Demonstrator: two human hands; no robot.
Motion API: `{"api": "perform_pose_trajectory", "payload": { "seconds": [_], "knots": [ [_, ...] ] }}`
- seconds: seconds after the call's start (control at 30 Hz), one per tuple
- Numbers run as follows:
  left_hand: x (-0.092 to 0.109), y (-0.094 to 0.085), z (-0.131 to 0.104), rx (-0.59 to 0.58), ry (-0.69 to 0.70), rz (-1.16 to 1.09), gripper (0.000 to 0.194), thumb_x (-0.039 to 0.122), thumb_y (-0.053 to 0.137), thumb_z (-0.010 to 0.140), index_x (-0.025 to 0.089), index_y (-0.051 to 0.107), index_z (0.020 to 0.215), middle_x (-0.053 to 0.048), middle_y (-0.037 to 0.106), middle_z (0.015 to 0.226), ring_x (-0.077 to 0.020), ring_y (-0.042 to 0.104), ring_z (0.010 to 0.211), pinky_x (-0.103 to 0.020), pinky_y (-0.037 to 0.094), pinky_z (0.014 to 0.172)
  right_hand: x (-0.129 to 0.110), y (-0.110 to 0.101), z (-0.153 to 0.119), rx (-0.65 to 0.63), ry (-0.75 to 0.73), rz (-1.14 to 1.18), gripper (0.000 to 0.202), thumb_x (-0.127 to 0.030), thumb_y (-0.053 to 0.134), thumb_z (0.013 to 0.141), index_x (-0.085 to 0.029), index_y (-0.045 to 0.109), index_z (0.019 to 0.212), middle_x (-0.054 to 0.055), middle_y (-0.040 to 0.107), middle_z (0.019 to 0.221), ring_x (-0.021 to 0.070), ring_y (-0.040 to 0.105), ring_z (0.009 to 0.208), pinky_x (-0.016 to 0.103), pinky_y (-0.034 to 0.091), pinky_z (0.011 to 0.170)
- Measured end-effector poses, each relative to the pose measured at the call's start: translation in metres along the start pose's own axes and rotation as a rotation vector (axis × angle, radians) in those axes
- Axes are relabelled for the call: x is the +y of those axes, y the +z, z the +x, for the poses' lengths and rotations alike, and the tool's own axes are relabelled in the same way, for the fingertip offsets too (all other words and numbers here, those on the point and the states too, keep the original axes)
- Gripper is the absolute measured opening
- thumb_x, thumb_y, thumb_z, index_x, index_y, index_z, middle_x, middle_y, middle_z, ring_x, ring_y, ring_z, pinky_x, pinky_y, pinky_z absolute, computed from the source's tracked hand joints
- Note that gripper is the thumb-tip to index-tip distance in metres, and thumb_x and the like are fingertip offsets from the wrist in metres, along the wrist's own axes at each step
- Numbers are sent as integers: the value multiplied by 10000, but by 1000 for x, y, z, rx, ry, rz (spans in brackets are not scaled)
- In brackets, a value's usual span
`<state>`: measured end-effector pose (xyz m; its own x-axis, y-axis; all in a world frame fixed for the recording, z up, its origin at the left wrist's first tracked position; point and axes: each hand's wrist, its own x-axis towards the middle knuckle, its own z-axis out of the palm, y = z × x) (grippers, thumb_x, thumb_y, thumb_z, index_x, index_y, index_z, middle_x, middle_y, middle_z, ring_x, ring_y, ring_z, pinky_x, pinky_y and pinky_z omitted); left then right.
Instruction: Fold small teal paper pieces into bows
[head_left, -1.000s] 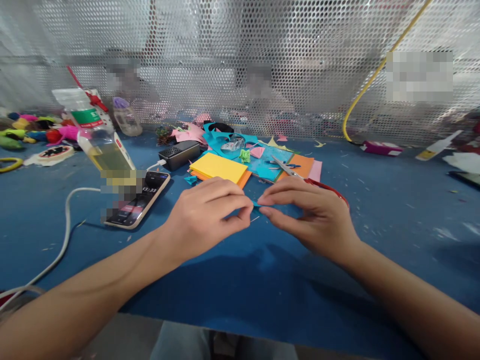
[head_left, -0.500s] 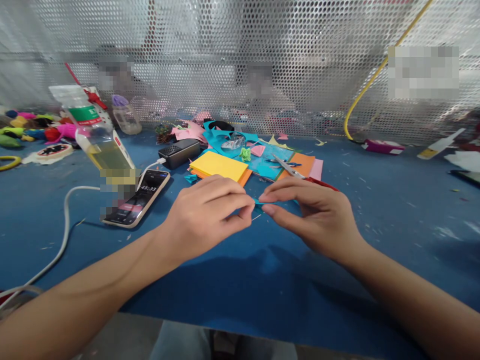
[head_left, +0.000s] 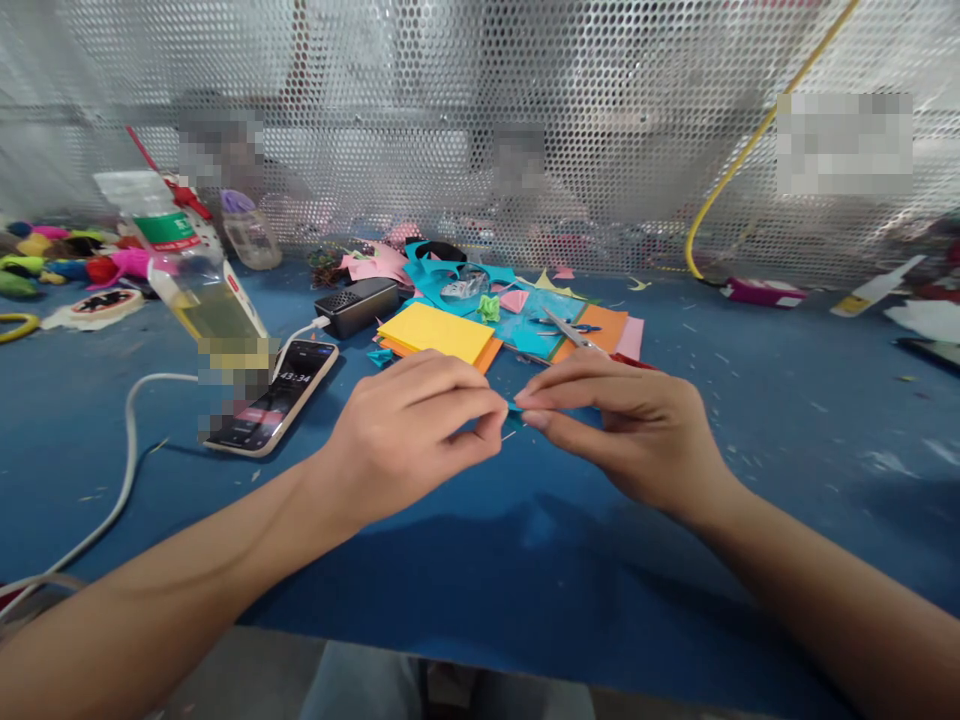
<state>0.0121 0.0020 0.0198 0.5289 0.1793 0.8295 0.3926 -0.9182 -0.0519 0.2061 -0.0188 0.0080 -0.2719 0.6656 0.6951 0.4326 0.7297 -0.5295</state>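
Note:
A small piece of blue paper [head_left: 514, 407] shows between my two hands, above the blue table [head_left: 525, 590]. My left hand [head_left: 424, 425] pinches its left end, with thumb and forefinger pressed together. On the other side, my right hand [head_left: 626, 420] has the right end between thumb and fingertips. Most of the paper is hidden by my fingers. Just behind my hands lie a stack of yellow and orange paper [head_left: 437, 332] and scissors [head_left: 577, 330] with red handles, partly covered by my right hand.
A phone [head_left: 277, 395] with a white cable, a black speaker-like box [head_left: 358, 305] and a tilted bottle [head_left: 202, 290] are at the left. Paper scraps [head_left: 375, 264] lie behind. A purple box [head_left: 765, 291] and glue bottle [head_left: 877, 287] are at the right, before a perforated metal screen [head_left: 615, 130].
The fingertips of my right hand have closed together and moved slightly left on the blue paper, so less of it shows. My left hand has hardly moved.

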Motion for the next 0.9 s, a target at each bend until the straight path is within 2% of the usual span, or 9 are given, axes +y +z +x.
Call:
{"api": "perform_pose_trajectory", "payload": {
  "seconds": [0.13, 0.3, 0.47, 0.63, 0.77, 0.9],
  "knots": [
    [-1, 0, 0, 28, -5, -4, 92, 56, 635, 713, 141, 609, 690, -24, 648, 675, -101, 589, 635, -226, 498, 644, 3, 0, 0, 33, 57, 29, 85, -188, 684, 724, -255, 682, 777, -6, 705, 790, 162, 641, 789, 325, 541, 729],
    [0, 0, -1, 10, -48, -23, 88, 67, 623, 718, 149, 605, 691, -6, 659, 682, -98, 601, 654, -219, 502, 656, 4, 0, 1, 37, 10, 32, 87, -167, 659, 747, -251, 666, 768, -5, 705, 778, 162, 645, 774, 326, 527, 706],
    [-1, 4, -5, -73, -99, -73, 82, 136, 641, 735, 154, 652, 814, -34, 699, 799, -138, 628, 741, -269, 519, 681, 3, 0, 0, -53, -138, -170, 98, -160, 651, 755, -250, 625, 784, -9, 705, 799, 175, 650, 768, 388, 449, 761],
    [0, 6, -3, -1, -136, -173, 36, 127, 650, 743, 152, 664, 764, -28, 696, 737, -114, 622, 687, -254, 511, 673, 3, 2, -3, -49, -152, -272, 131, -193, 650, 755, -254, 584, 850, 5, 698, 844, 198, 644, 830, 408, 413, 782],
    [1, 6, -2, -35, -223, -237, 83, 147, 668, 732, 142, 683, 813, -54, 706, 795, -134, 643, 751, -269, 518, 719, 3, 2, -3, -61, -182, -312, 90, -171, 615, 782, -243, 569, 809, -6, 698, 817, 177, 645, 801, 390, 398, 768],
    [-1, 9, -5, -56, -175, -264, 81, 134, 652, 748, 136, 695, 816, -73, 701, 840, -143, 641, 782, -291, 518, 739, 2, 1, -2, -98, -240, -405, 86, -169, 606, 785, -243, 570, 809, -18, 701, 808, 165, 645, 744, 416, 363, 811]
  ]
}}
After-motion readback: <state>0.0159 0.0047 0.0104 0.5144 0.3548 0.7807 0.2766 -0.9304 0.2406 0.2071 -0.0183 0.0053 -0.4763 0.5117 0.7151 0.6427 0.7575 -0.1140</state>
